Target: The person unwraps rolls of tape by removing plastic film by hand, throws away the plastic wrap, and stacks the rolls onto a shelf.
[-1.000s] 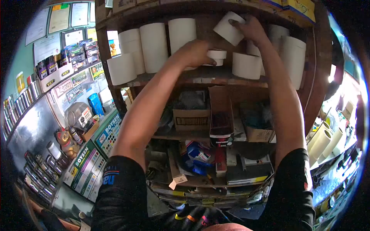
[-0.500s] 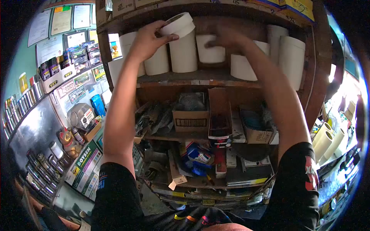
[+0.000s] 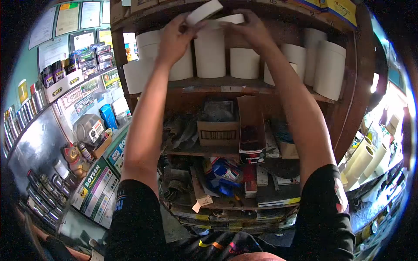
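Note:
My left hand [image 3: 176,41] is closed on a cream tape roll [image 3: 203,12], which it tilts above a tall stack of tape rolls [image 3: 210,54] on the upper shelf. At the right of that stack's top, my right hand [image 3: 254,31] grips a second tape roll [image 3: 231,18] by its right side. This second roll sits close to the stack; whether it rests on it is hard to see. A shorter stack of rolls [image 3: 244,63] stands below my right hand. More stacks stand left, partly behind my left forearm.
Tall cream stacks [image 3: 329,71] fill the right end of the shelf. Lower shelves hold a cardboard box [image 3: 218,133], a long open carton [image 3: 252,143] and blue packets [image 3: 227,174]. A wooden upright [image 3: 350,87] bounds the right side. Chrome cans [image 3: 41,100] line the left wall.
My right hand has moved up and left from the shorter stack to the tall stack's top, taking hold of a roll. My left hand has lifted and tilted its roll. The view shifted slightly.

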Demonstrator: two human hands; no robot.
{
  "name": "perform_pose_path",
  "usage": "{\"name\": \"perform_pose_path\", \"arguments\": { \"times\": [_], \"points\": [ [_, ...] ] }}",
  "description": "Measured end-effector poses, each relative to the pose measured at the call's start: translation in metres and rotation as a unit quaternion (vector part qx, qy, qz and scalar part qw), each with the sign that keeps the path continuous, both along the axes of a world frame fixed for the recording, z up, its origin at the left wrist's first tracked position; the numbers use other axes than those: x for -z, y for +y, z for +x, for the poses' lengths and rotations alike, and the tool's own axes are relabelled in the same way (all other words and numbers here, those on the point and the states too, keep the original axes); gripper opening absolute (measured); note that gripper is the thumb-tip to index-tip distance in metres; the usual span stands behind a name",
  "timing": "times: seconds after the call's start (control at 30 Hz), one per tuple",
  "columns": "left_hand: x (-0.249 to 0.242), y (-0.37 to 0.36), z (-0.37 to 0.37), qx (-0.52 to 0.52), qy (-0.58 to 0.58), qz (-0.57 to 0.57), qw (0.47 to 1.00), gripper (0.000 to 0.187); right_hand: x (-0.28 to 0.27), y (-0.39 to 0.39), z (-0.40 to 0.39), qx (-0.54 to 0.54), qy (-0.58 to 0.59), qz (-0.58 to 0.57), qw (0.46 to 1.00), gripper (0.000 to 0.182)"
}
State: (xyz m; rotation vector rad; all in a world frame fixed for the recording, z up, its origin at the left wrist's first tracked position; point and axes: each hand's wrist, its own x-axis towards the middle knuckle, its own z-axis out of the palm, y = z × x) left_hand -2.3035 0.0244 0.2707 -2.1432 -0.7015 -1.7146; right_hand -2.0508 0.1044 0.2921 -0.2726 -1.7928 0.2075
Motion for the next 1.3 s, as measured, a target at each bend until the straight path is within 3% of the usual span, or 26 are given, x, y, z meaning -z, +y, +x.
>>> {"name": "perform_pose_path", "arguments": {
  "times": [0.07,0.13,0.3,0.47,0.63,0.77,0.93,1.07,1.1,1.17,1.2,1.27,1.3],
  "points": [
    [0.018,-0.004,-0.002,-0.003,-0.092,0.048,0.995,0.044,0.005,0.010,-0.002,-0.093,0.120,-0.048,0.987,0.082],
    [0.036,-0.012,-0.005,-0.007,-0.090,0.056,0.994,0.044,-0.002,0.014,-0.011,-0.094,0.121,-0.080,0.985,0.077],
    [0.052,-0.028,-0.016,-0.117,0.010,0.031,0.993,0.044,-0.013,0.015,-0.057,-0.093,0.132,-0.170,0.972,0.065],
    [0.063,-0.018,-0.016,-0.102,0.063,-0.053,0.991,0.047,-0.005,-0.002,-0.095,0.002,0.188,-0.041,0.981,0.062],
    [0.066,-0.024,0.029,-0.224,0.067,-0.069,0.970,0.037,0.039,-0.031,-0.101,0.060,0.190,0.036,0.979,0.059],
    [0.045,-0.005,0.064,-0.187,0.190,-0.071,0.961,0.040,0.103,-0.082,-0.009,0.125,0.210,0.130,0.961,0.057],
    [0.021,0.021,0.085,-0.203,0.291,-0.102,0.929,0.048,0.185,-0.208,0.147,0.226,0.241,0.222,0.918,0.055],
    [0.006,0.029,0.105,-0.201,0.340,-0.125,0.910,0.055,0.248,-0.278,0.331,0.439,0.307,0.148,0.832,0.054],
    [0.000,0.032,0.111,-0.200,0.352,-0.131,0.905,0.057,0.266,-0.299,0.388,0.698,0.125,0.071,0.702,0.059],
    [-0.006,0.034,0.120,-0.194,0.368,-0.145,0.897,0.061,0.324,-0.257,0.492,0.657,0.286,-0.066,0.695,0.077],
    [-0.008,0.037,0.126,-0.194,0.382,-0.153,0.890,0.063,0.366,-0.229,0.561,0.642,0.313,-0.145,0.684,0.096],
    [-0.013,0.039,0.135,-0.193,0.398,-0.163,0.882,0.067,0.420,-0.190,0.640,0.690,0.224,-0.246,0.643,0.133],
    [-0.016,0.037,0.137,-0.194,0.404,-0.167,0.878,0.070,0.435,-0.174,0.654,0.709,0.189,-0.231,0.639,0.134]
  ]
}}
